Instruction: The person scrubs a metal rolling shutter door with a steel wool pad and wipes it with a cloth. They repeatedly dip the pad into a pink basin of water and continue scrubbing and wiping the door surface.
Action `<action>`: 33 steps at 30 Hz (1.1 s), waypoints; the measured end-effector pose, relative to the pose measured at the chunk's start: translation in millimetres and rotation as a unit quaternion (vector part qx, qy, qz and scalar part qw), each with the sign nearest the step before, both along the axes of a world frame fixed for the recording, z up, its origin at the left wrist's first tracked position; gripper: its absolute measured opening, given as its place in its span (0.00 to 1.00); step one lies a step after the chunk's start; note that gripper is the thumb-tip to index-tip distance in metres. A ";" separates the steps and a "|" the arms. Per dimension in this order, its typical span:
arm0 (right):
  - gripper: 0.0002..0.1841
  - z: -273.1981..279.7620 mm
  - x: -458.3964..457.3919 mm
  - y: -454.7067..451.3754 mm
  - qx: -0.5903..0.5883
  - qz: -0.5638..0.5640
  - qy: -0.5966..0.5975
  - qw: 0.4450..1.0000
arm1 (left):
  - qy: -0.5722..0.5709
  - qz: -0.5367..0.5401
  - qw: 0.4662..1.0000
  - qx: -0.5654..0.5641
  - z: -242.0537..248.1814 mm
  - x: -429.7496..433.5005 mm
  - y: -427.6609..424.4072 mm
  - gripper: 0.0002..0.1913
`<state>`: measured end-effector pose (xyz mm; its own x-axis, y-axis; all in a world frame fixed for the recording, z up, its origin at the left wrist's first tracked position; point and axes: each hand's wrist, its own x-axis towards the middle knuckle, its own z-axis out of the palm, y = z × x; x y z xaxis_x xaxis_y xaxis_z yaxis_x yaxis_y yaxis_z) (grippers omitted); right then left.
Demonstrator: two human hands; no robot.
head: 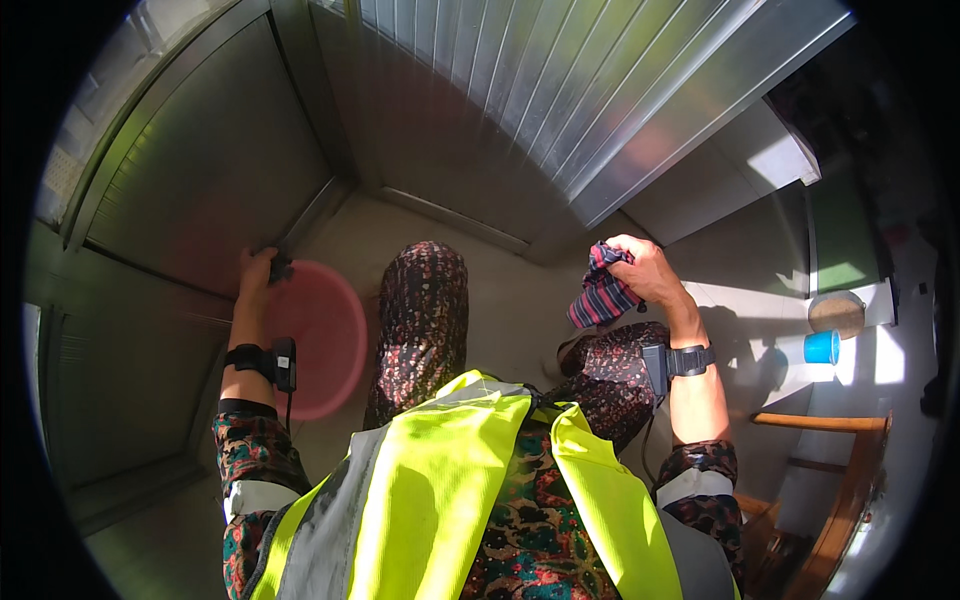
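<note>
My right hand (646, 271) grips a bunched cloth with dark blue and red stripes (604, 298), and its loose end hangs below my fingers. This cloth is above my bent right knee, near the corner of a ribbed metal door panel (555, 90). On the left, my left hand (258, 270) is at a smooth metal panel (202, 165), by the far rim of a pink plastic basin (319, 337). A small dark thing (280, 267) shows at its fingertips; whether my fingers hold it is unclear. The basin stands on the floor beside my left leg.
To the right are a blue bucket (821, 347), a round tan object (837, 314) and a wooden chair (847, 480). Metal panels form a corner ahead, with a low sill (454, 219) along the tiled floor. Sunlight falls in patches on the right.
</note>
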<state>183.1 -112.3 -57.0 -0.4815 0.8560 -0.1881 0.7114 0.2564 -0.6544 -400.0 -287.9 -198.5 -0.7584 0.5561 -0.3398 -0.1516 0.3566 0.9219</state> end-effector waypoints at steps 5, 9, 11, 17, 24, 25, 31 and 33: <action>0.20 1.6 -51.6 8.9 -0.023 0.035 0.100 0.994 | -0.061 -0.153 0.971 0.175 109.0 99.8 121.0 0.25; 0.17 -23.3 -59.3 7.5 -0.028 -0.039 0.117 0.992 | 0.294 -0.051 0.920 0.255 210.3 152.7 208.1 0.22; 0.14 -32.0 -51.7 3.0 0.082 0.021 0.059 0.995 | 0.458 0.027 0.818 0.347 238.8 167.8 233.7 0.24; 0.14 -39.1 -41.4 -9.9 0.149 0.057 0.014 0.987 | 0.626 0.037 0.695 0.352 173.7 258.3 287.8 0.37; 0.15 -33.0 -48.3 -11.5 0.160 0.073 -0.029 0.984 | 0.324 -0.013 0.922 0.212 46.8 308.7 278.3 0.38; 0.15 -30.9 -49.4 -12.1 0.159 0.070 -0.032 0.984 | 0.255 -0.013 0.954 0.156 50.1 307.7 276.3 0.38; 0.14 -29.0 -50.6 -19.6 0.176 0.064 0.012 0.982 | 0.285 0.067 0.906 0.306 142.2 289.0 291.8 0.41; 0.14 -28.1 -49.0 -23.2 0.170 0.077 0.021 0.982 | 0.414 0.058 0.836 0.355 172.0 285.5 308.3 0.42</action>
<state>134.1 -135.5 -85.1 -0.6120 0.7817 0.1199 0.6205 0.5686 -0.5401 -114.5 20.4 -26.5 -0.6325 0.3006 0.7139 0.6483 -0.2989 0.7003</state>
